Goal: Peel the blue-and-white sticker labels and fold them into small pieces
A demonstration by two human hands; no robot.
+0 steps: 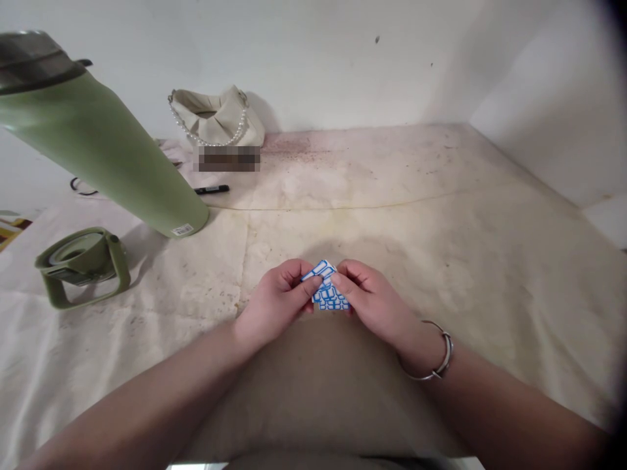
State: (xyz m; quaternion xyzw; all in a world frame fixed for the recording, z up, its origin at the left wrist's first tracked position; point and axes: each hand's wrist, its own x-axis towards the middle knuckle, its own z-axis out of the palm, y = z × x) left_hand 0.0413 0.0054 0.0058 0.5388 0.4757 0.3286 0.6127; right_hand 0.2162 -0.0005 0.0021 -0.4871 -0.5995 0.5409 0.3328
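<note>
Between my two hands are small label sheets [334, 298], white with blue-outlined boxes, fanned so that they overlap at different angles. My left hand [279, 297] pinches them from the left, its thumb lying across the front. From the other side my right hand [375, 297] grips the upper right part between thumb and fingers, and a metal bangle [447, 356] circles that wrist. Most of the fingers behind the sheets are hidden. Both hands are close together near the table's front edge.
On the left stand a tall green bottle [127, 150] and a green lid with a carry loop [81, 264]. A black marker [213, 189] lies beside the bottle. Farther back, a cream handbag [220, 121] with a pearl strap rests near the wall. A wrinkled, stained cloth [441, 196] covers the table.
</note>
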